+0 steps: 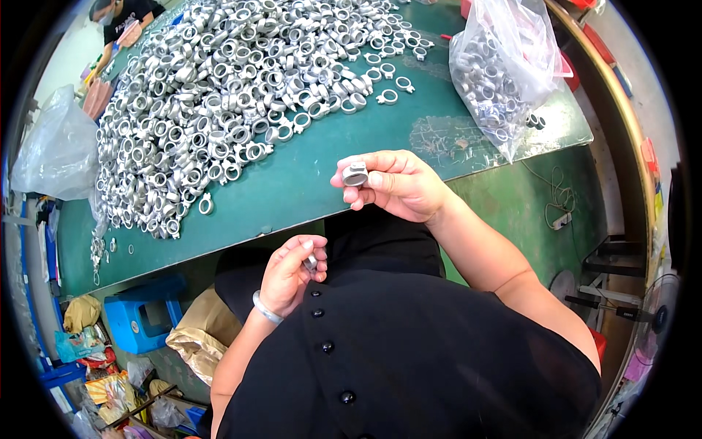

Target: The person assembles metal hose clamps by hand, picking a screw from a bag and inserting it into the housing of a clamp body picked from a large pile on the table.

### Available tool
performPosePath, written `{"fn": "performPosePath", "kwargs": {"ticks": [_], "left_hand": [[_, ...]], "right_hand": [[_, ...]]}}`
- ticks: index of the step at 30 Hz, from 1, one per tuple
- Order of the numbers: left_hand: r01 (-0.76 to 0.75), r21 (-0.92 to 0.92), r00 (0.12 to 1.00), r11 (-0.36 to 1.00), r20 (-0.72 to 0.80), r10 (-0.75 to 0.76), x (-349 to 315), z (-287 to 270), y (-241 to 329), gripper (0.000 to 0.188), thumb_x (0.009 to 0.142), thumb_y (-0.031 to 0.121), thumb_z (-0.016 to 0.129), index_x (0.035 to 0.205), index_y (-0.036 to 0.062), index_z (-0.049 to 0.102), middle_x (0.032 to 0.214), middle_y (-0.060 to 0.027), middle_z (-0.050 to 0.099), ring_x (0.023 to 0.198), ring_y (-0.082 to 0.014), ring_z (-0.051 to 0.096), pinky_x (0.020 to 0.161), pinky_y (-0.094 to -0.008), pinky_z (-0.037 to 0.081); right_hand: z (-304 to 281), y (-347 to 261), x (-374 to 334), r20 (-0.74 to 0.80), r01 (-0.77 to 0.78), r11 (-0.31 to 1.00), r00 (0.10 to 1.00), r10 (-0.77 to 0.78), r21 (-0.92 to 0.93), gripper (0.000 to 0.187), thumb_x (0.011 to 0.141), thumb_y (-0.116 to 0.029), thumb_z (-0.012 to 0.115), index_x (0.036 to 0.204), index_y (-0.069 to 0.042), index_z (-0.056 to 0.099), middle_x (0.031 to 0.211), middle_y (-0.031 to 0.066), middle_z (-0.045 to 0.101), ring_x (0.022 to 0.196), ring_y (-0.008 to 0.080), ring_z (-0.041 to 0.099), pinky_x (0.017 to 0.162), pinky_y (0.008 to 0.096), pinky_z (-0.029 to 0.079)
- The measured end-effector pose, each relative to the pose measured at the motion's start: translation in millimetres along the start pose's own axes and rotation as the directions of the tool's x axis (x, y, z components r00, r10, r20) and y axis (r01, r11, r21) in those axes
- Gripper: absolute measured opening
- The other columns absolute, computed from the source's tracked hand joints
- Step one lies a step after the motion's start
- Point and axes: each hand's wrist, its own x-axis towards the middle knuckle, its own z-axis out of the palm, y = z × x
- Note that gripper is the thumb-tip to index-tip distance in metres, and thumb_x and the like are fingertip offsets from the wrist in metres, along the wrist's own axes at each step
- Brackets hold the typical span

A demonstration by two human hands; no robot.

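My right hand point(398, 186) is raised over the front edge of the green table point(307, 175). Its thumb and fingers pinch a grey metal ring point(355, 174) with a small lug, its opening turned toward me. Lower and to the left, close to my lap, my left hand point(289, 272) is curled. A small grey metal piece point(310, 262) shows between its thumb and fingers, mostly covered, probably a similar ring. A large heap of grey metal rings point(227, 88) covers the far and left part of the table, with several loose ones along its near edge.
A clear plastic bag point(504, 66) of metal rings stands at the table's right end. Another clear bag point(55, 150) hangs at the left. Below are a blue plastic stool point(144, 314) and a tan sack point(205, 333). A co-worker point(124, 18) sits at the far left.
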Motion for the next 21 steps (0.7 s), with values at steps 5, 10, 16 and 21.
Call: {"fn": "performPosePath", "kwargs": {"ticks": [5,10,16,21], "left_hand": [[0.005,0.015,1.000,1.000,-0.006,-0.004,0.4,-0.5,-0.7,0.022,0.089,0.018,0.047,0.099,0.0006,0.054,0.079,-0.0056,0.055,0.068,-0.0141,0.053,0.058,-0.0252,0.043],[0.001,-0.023,1.000,1.000,0.019,-0.001,0.1,0.2,-0.2,0.021,0.089,0.017,0.047,0.099,0.0002,0.056,0.079,-0.0047,0.056,0.068,-0.0126,0.053,0.059,-0.0248,0.044],[0.000,-0.009,0.996,1.000,0.085,0.000,2.6,6.3,4.3,0.025,0.091,0.020,0.043,0.103,0.0001,0.054,0.081,-0.0058,0.057,0.071,-0.0145,0.054,0.061,-0.0261,0.044],[0.037,-0.105,0.985,0.994,0.169,-0.018,7.2,18.4,8.0,0.034,0.093,0.028,0.036,0.104,0.0002,0.053,0.089,-0.0085,0.057,0.075,-0.0166,0.055,0.061,-0.0275,0.044]], "right_hand": [[1.9,-0.6,-0.9,0.006,-0.070,0.989,0.998,0.070,0.131,0.035,0.089,-0.011,0.046,0.120,0.006,0.044,0.106,0.0198,0.056,0.084,0.0206,0.059,0.073,0.0316,0.049],[0.0,2.9,-0.9,0.015,-0.144,0.959,0.989,0.145,0.244,0.036,0.089,-0.013,0.046,0.119,0.007,0.044,0.097,0.0194,0.058,0.077,0.0221,0.060,0.065,0.0309,0.049],[0.0,6.6,0.4,0.022,-0.196,0.936,0.980,0.199,0.291,0.034,0.089,-0.016,0.048,0.116,0.005,0.046,0.095,0.0173,0.061,0.077,0.0219,0.063,0.065,0.0314,0.050],[25.2,1.7,-2.1,-0.081,-0.285,0.936,0.958,0.274,-0.205,0.032,0.089,-0.014,0.048,0.115,0.005,0.050,0.090,0.0121,0.060,0.070,0.0173,0.060,0.060,0.0267,0.050]]}}
